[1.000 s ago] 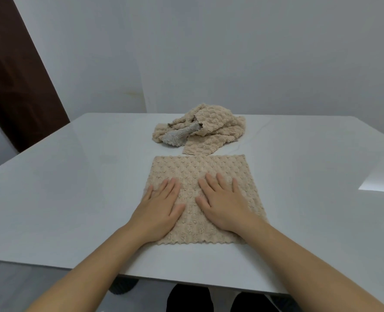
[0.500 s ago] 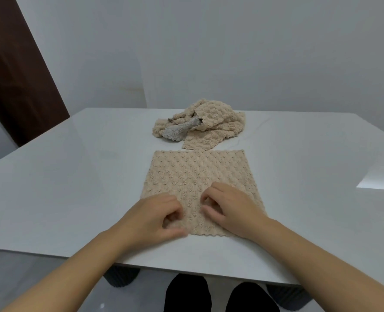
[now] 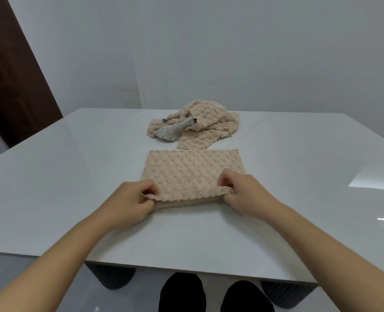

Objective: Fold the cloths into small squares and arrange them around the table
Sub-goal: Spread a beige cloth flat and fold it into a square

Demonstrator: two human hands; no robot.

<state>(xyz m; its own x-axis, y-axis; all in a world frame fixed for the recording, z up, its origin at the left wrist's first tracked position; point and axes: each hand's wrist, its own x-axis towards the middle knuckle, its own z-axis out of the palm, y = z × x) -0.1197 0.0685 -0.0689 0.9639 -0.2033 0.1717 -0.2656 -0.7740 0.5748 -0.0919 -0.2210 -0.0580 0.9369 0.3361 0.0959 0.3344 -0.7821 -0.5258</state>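
Note:
A beige textured cloth (image 3: 192,171) lies flat in the middle of the white table (image 3: 74,188). Its near edge is lifted off the surface and curls toward the far side. My left hand (image 3: 132,202) pinches the near left corner. My right hand (image 3: 242,191) pinches the near right corner. Behind the cloth sits a crumpled heap of beige cloths (image 3: 209,124) with a grey cloth (image 3: 175,132) poking out on its left.
The table's near edge (image 3: 186,270) runs just below my forearms, with dark ribbed table legs (image 3: 112,278) under it. A white wall stands behind the table and a dark brown door (image 3: 11,86) is at the far left.
My hands went from pressing flat on the cloth to curling at its near edge, then moved apart to the near corners and lifted that edge off the table.

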